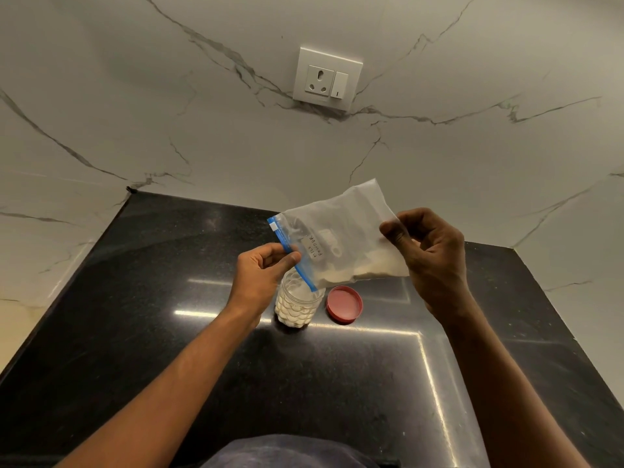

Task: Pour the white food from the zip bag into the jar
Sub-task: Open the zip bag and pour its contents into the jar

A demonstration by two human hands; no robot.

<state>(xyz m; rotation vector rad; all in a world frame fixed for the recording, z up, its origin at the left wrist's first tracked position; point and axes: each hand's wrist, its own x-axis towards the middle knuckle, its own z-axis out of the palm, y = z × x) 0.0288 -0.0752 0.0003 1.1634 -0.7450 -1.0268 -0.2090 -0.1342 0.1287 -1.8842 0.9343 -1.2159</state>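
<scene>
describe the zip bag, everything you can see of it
The zip bag is clear, slightly frosted plastic with a blue zip strip along its left end, and a white handwritten label reading "MILK POWDER". It is held in the air, tipped with the zip end down over the open jar. The left hand pinches the zip strip; the right hand grips the far end. A little white food sits along its lower edge. Whether the zip is open cannot be told.
</scene>
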